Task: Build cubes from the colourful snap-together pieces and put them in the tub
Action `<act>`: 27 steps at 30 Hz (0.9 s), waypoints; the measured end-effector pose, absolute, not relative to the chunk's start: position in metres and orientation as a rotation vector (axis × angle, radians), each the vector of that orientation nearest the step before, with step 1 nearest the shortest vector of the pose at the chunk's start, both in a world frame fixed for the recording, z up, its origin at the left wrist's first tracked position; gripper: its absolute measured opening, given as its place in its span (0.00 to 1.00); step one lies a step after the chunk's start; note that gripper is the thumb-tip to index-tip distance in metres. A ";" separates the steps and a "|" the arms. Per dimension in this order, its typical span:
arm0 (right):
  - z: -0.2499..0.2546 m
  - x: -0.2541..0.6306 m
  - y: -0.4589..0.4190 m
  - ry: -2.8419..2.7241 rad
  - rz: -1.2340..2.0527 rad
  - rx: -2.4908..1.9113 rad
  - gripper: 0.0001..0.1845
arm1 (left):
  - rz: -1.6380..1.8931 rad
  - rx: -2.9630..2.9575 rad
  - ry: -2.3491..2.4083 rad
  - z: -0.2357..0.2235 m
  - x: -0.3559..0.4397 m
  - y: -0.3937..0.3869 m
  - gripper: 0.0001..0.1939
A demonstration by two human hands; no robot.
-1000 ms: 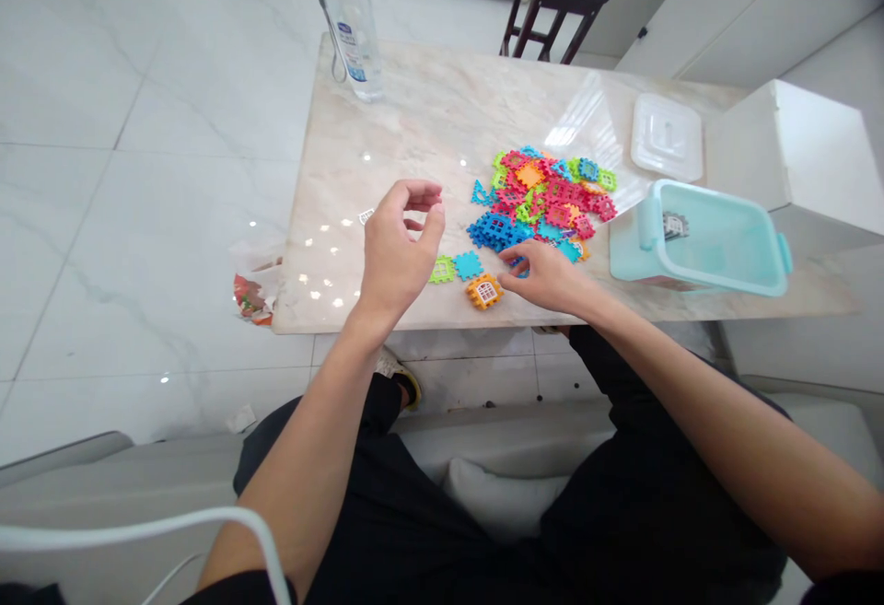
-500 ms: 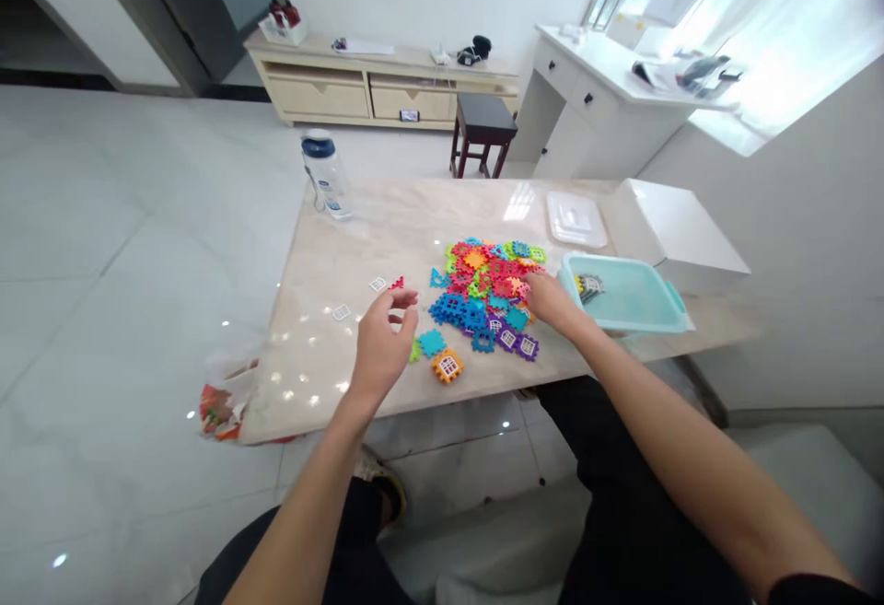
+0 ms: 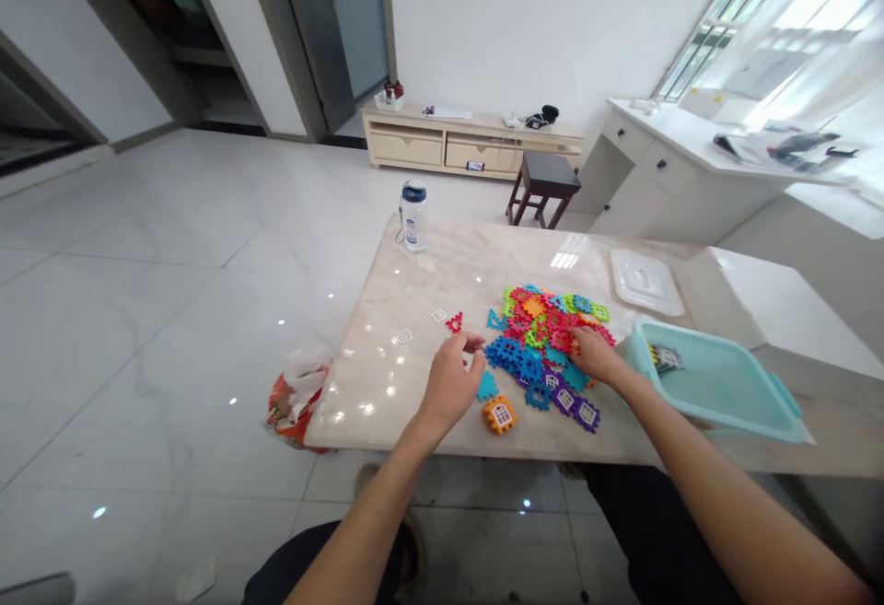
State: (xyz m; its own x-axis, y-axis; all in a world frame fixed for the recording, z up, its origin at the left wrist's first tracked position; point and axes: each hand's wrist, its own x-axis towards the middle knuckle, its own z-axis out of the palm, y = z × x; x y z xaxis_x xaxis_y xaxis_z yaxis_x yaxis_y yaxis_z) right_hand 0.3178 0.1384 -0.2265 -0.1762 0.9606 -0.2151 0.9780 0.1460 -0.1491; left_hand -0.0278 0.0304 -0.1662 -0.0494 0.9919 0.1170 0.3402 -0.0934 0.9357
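Observation:
A heap of colourful interlocking plastic building pieces (image 3: 529, 324) lies on the marble-topped table (image 3: 387, 310). My right hand (image 3: 598, 354) reaches into its right side, fingers bent down among red and orange pieces; what the fingertips grip is hidden. Left of the heap hovers my left hand (image 3: 452, 379), its curled thumb and fingers apart, beside blue pieces (image 3: 515, 356). Below it are a teal piece (image 3: 487, 386) and an orange block with a white window (image 3: 500, 414). Purple pieces with white windows (image 3: 576, 405) edge the near side. A red triangle piece (image 3: 454, 322) lies beyond my left hand.
On the right stands a light-blue plastic bin (image 3: 725, 389) holding a few pieces. A clear lid (image 3: 645, 282) and a white box (image 3: 780, 296) are behind it. A water bottle (image 3: 414, 218) stands at the far left corner. Loose white window frames (image 3: 404, 336) lie on the left.
The view has swung up and left, so the table sits lower and further right. My right hand is still at the heap's right side, my left hand still beside its left.

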 end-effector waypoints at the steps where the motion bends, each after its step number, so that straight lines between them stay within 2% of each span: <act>1: -0.225 0.316 0.138 2.306 -0.380 1.965 0.30 | 1.154 1.507 1.459 -0.166 -0.028 0.030 0.09; 7: -0.195 0.310 0.131 2.190 -0.263 1.968 0.20 | 1.058 1.528 1.445 -0.164 -0.031 0.027 0.10; 13: -0.155 0.296 0.110 2.181 -0.129 2.137 0.20 | 0.996 1.564 1.432 -0.164 -0.032 0.025 0.10; 15: -0.142 0.283 0.097 2.291 -0.173 2.180 0.19 | 0.977 1.578 1.430 -0.162 -0.030 0.023 0.10; 19: -0.121 0.251 0.062 2.673 -0.338 1.966 0.22 | 0.901 1.544 1.361 -0.154 -0.018 0.016 0.15; 22: -0.109 0.230 0.034 2.891 -0.468 1.770 0.20 | 0.860 1.472 1.236 -0.152 -0.003 0.015 0.19; 27: -0.098 0.210 0.010 3.045 -0.448 1.505 0.21 | 0.842 1.352 1.050 -0.165 0.014 0.023 0.26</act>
